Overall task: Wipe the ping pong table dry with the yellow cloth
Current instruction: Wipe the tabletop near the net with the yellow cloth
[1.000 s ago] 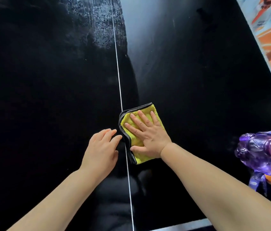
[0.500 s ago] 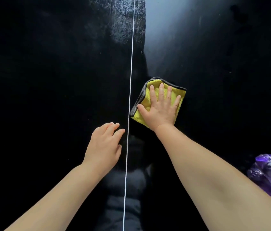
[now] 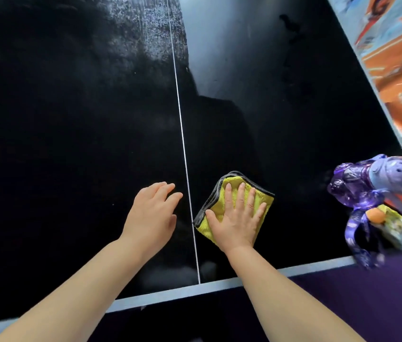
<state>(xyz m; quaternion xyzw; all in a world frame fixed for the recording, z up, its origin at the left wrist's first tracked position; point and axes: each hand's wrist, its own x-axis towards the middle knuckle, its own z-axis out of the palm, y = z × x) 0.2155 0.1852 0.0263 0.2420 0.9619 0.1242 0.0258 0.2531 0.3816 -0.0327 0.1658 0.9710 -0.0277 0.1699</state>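
The black ping pong table [image 3: 71, 144] fills the view, with a white centre line [image 3: 181, 134] running away from me. A folded yellow cloth with a grey edge [image 3: 216, 206] lies just right of that line, near the table's front edge. My right hand [image 3: 237, 218] presses flat on the cloth with straight, spread fingers. My left hand [image 3: 152, 215] rests on the table just left of the line, fingers relaxed and holding nothing. A patch of fine water droplets [image 3: 150, 33] glistens far up along the line.
A purple translucent water gun [image 3: 372, 193] lies on the table's right front corner. The pale front edge [image 3: 182, 291] of the table runs across below my wrists. Orange and blue floor covering [image 3: 397, 70] shows beyond the right edge.
My right hand has pulled the cloth back toward the front edge after pushing it away half a second ago. The left hand stays beside the centre line.
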